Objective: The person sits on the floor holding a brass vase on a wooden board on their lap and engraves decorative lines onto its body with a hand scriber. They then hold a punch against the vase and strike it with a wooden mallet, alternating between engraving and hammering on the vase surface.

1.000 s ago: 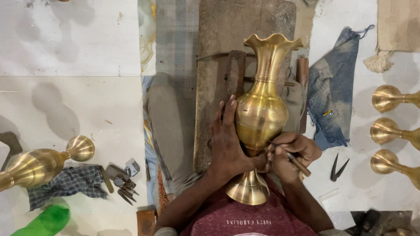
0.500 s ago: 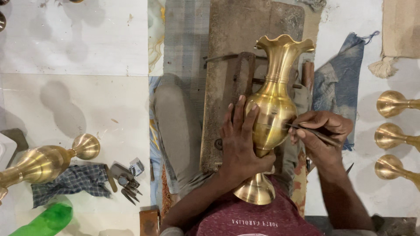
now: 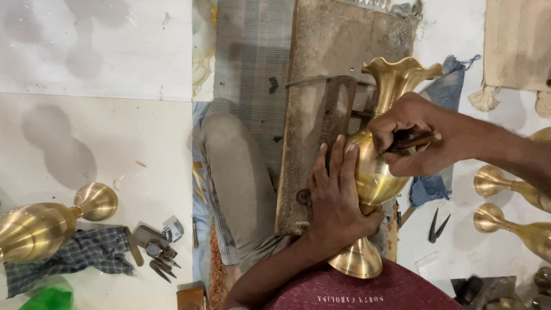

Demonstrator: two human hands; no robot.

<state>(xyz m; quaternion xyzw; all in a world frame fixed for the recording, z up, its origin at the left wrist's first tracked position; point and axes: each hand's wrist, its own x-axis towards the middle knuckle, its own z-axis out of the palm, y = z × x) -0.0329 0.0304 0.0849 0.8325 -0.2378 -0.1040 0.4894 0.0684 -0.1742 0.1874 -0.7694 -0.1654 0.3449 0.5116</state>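
From the head camera looking straight down, the tall polished brass vase with the scalloped flared rim (image 3: 383,166) lay tilted across the person's lap, its round foot toward the maroon shirt (image 3: 367,290) and its mouth pointing away, resting against the worn brown wooden board (image 3: 321,86). The left hand (image 3: 336,198) was spread flat with fingers fairly open, palm cupping the left flank of the belly and the thumb hooking under near the stem, so it was bracing rather than pinching. The right hand (image 3: 416,140) was curled closed around a slim dark-handled metal tool (image 3: 410,140), the tip down on the upper belly just below the neck. My guess is that vase was heavy-ish, totally rigid, and slick as anything given that satin shine, so the narrow stem above the foot or the pinch of the neck looked like the safest places to grab; the thin wavy lip seemed the part most likely to dent. Off to the left on the white tiled floor (image 3: 92,132) sat another rounded brass vessel (image 3: 49,221) on a blue checked cloth (image 3: 86,255), with small metal bits (image 3: 158,252) beside it. On the right were more brass flared pieces (image 3: 508,183), a crumpled blue denim rag (image 3: 436,183) and small black pointed snips (image 3: 437,225).
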